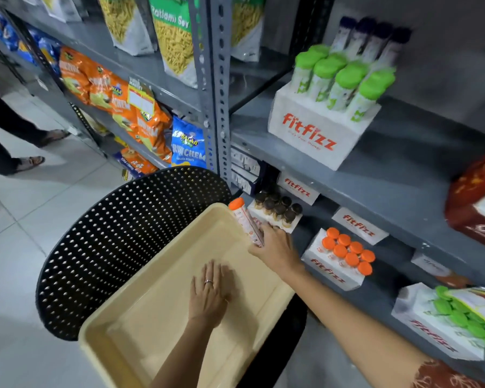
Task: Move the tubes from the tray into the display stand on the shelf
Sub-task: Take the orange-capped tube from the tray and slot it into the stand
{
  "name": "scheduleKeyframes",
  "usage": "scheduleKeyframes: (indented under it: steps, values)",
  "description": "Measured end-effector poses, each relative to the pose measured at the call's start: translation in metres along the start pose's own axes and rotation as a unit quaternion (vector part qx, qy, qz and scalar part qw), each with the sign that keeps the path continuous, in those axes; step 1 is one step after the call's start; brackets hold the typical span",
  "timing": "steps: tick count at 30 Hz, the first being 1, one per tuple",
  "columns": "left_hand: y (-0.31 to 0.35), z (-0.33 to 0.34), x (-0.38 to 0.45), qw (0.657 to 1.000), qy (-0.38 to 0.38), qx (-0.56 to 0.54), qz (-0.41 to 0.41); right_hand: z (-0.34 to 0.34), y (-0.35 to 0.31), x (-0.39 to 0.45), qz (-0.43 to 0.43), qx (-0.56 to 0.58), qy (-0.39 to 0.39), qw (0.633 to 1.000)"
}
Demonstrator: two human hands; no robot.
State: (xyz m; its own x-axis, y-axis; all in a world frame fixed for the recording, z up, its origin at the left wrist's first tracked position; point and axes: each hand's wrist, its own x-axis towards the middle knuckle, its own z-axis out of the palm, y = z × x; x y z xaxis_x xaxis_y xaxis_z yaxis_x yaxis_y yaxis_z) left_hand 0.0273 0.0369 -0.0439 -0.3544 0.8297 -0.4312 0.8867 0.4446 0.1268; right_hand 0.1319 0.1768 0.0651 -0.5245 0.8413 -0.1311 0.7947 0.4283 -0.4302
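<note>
- Head view: the right hand (275,247) has its grip closed on an orange-capped tube (245,221) at the tray's (151,303) far corner; the left hand (207,295) rests flat and open in the tray.
- Next, I judge: carry it to the orange display stand (331,271), where a free slot is hard to make out.
- The tube's lower end is hidden by the fingers.

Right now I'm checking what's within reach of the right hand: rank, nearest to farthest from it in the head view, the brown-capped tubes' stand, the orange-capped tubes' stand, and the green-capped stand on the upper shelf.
From the right hand:
1. Brown-capped stand, just above it, lower shelf.
2. Orange-capped stand, to its right, same shelf.
3. Green-capped stand, upper shelf, clearly farthest.
</note>
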Motion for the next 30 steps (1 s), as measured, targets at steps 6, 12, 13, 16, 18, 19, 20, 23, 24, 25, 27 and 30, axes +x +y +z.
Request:
scheduleKeyframes:
  steps: [6,12,13,16,18,19,20,23,24,25,27,30]
  values:
    - [0.062,-0.053,0.003,0.991,0.109,-0.018,0.071,-0.079,0.004,-0.032,0.044,0.159,0.122,0.979]
    - [0.146,-0.116,-0.013,0.949,0.267,0.002,0.168,-0.167,0.032,-0.06,0.069,0.267,0.199,0.941]
    - [0.16,-0.122,-0.015,0.945,0.266,-0.005,0.19,-0.182,0.038,-0.065,0.071,0.279,0.215,0.933]
    - [0.201,-0.137,-0.02,0.937,0.252,-0.055,0.235,-0.225,0.057,-0.083,0.076,0.302,0.246,0.918]
    - [0.226,-0.143,-0.024,0.932,0.249,-0.049,0.258,-0.251,0.069,-0.099,0.073,0.299,0.269,0.913]
    - [0.239,-0.145,-0.027,0.928,0.253,-0.052,0.267,-0.263,0.076,-0.107,0.072,0.29,0.287,0.91]
    - [0.252,-0.147,-0.031,0.927,0.253,-0.053,0.273,-0.275,0.082,-0.116,0.073,0.276,0.307,0.908]
    - [0.29,-0.15,-0.04,0.923,0.248,-0.058,0.29,-0.308,0.1,-0.141,0.105,0.21,0.363,0.902]
    - [0.302,-0.15,-0.043,0.923,0.245,-0.059,0.29,-0.318,0.106,-0.148,0.118,0.201,0.376,0.897]
    - [0.312,-0.149,-0.044,0.925,0.238,-0.063,0.289,-0.326,0.112,-0.155,0.131,0.196,0.387,0.892]
    - [0.33,-0.148,-0.046,0.931,0.218,-0.067,0.286,-0.34,0.125,-0.169,0.149,0.176,0.404,0.885]
    - [0.347,-0.146,-0.045,0.943,0.186,-0.053,0.27,-0.36,0.143,-0.187,0.168,0.15,0.418,0.88]
